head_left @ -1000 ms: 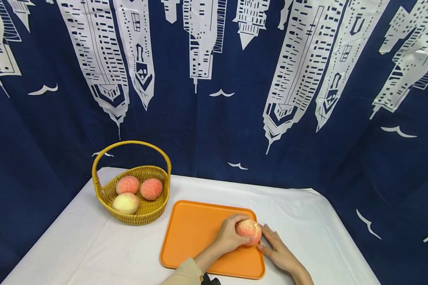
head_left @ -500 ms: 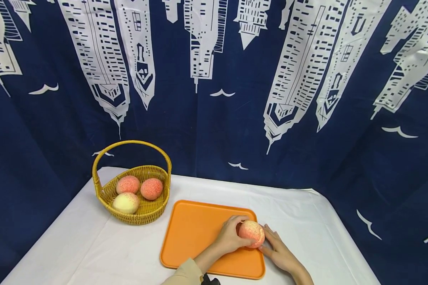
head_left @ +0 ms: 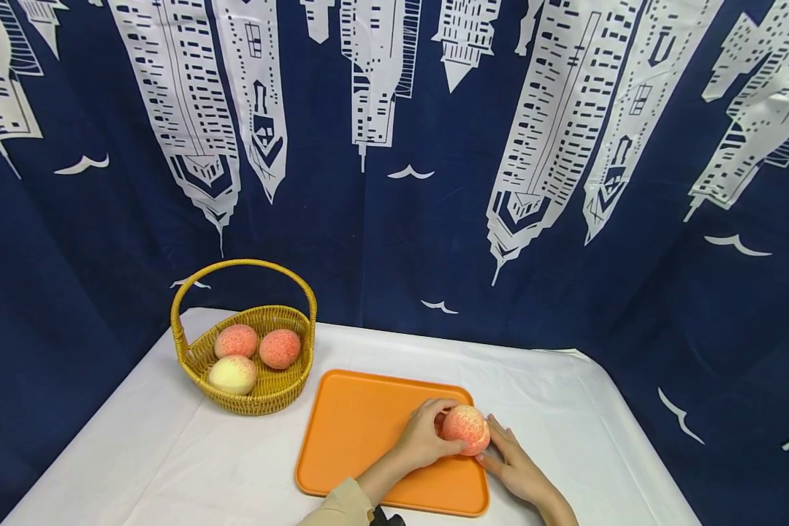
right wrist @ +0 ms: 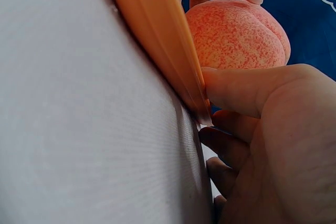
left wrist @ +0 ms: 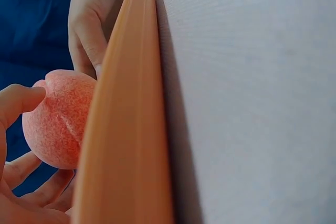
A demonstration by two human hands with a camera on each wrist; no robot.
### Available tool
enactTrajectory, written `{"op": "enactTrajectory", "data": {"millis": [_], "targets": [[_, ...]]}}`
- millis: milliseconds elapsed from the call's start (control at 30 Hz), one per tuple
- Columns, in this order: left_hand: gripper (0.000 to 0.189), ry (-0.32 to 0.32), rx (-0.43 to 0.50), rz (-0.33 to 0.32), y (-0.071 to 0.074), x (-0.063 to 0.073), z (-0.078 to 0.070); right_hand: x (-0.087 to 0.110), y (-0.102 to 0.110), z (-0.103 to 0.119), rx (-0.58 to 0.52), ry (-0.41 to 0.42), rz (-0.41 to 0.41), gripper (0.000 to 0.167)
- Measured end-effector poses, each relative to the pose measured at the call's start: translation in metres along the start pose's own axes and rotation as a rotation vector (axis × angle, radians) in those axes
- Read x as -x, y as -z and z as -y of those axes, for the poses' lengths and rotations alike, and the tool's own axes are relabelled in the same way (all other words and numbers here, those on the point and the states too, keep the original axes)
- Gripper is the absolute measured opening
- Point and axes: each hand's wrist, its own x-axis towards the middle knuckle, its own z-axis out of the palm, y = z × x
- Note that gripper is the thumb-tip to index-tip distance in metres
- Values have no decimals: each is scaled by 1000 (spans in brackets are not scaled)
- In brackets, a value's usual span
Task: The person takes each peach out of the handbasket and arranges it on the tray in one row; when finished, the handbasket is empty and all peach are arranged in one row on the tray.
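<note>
A pink and yellow peach [head_left: 466, 430] sits over the right side of the orange tray [head_left: 348, 431]. My left hand [head_left: 426, 436] holds it from the left, thumb on the near side and fingers curved round the far side. In the left wrist view the left thumb [left wrist: 26, 98] lies on the peach's surface. My right hand [head_left: 519, 468] is at the tray's right edge, fingers extended beside the peach. The right wrist view has the right thumb [right wrist: 236, 87] at the tray's rim, close in front of the peach, with the other fingers outside the rim.
A yellow wicker basket [head_left: 256, 404] with a tall handle stands at the back left, left of the tray. Inside it lie 3 more peaches [head_left: 279, 348]. A white cloth [head_left: 191, 453] covers the table, and a dark blue patterned curtain [head_left: 394, 241] hangs behind.
The peach has shifted slightly to the right, toward the right hand, and turned so that its crease faces right. Both hands have stayed nearly in place.
</note>
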Motion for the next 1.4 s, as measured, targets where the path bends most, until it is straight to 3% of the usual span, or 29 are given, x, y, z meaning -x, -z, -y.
{"op": "enactTrajectory", "data": {"millis": [600,867,1267,1400], "targets": [[59,-3,-6,1,-2,-2,2,0,1,1,-26,-33,14,66],[69,21,-105,40,-6,-5,1,-1,0,0,-20,-17,13,64],[65,18,-108,-4,-1,-4,1,-2,0,0,6,-6,2,64],[65,18,-104,3,0,-4,2,-2,0,-2,-11,-44,24,66]]}}
